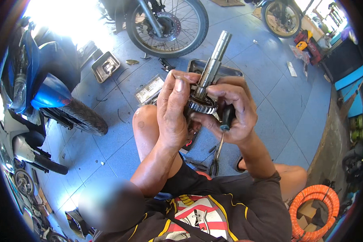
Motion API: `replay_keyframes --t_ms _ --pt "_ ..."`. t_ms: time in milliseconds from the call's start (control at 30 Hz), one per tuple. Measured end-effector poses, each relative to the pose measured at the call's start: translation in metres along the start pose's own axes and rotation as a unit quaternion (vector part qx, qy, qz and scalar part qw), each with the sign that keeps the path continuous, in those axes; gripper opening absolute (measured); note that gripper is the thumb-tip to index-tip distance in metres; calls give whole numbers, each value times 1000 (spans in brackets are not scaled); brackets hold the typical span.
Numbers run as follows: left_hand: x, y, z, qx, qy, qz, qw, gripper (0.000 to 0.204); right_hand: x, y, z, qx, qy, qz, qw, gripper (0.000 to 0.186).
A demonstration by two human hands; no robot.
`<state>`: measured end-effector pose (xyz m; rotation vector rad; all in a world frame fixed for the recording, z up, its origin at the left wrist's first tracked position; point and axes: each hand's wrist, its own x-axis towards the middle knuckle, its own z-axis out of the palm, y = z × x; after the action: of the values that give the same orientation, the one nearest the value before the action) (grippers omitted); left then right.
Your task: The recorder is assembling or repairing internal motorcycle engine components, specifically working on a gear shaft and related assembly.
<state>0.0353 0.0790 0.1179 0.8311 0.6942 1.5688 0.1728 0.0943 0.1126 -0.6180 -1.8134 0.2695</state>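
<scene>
A shiny metal gear shaft points up and slightly right in front of me, with a toothed gear around its lower part. My left hand is closed on its left side, fingertips against the shaft just above the gear. From the other side my right hand grips it, thumb and fingers close to the gear. A screwdriver with a dark handle is also tucked in my right hand, its thin blade pointing down. The shaft's lower end is hidden behind my hands and the gear.
Pliers lie on the blue tiled floor below my hands. A metal tray and a clear-lidded case are behind them. Another tray stands far left. Motorcycle wheels are ahead and left; an orange hose coil lies right.
</scene>
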Motion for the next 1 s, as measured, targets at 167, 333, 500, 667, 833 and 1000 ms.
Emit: replay_keyframes --t_ms 167,333,500,667,833,1000 --pt "3 7 -5 -25 -24 -2 999 43 5 14 14 30 51 -57 997 52" --pt "14 -4 -12 -16 57 106 993 47 0 26 37 47 45 -75 995 53" --pt "15 1 -22 67 -7 171 983 47 -4 33 53 282 95 7 955 61" --pt "11 13 -27 135 -60 275 950 71 6 27 53 222 93 -63 968 64" --pt "13 14 -34 137 -37 323 936 77 10 20 67 203 114 -57 971 58" --pt "15 13 -41 32 -24 333 942 79 18 16 76 260 86 -30 961 58"
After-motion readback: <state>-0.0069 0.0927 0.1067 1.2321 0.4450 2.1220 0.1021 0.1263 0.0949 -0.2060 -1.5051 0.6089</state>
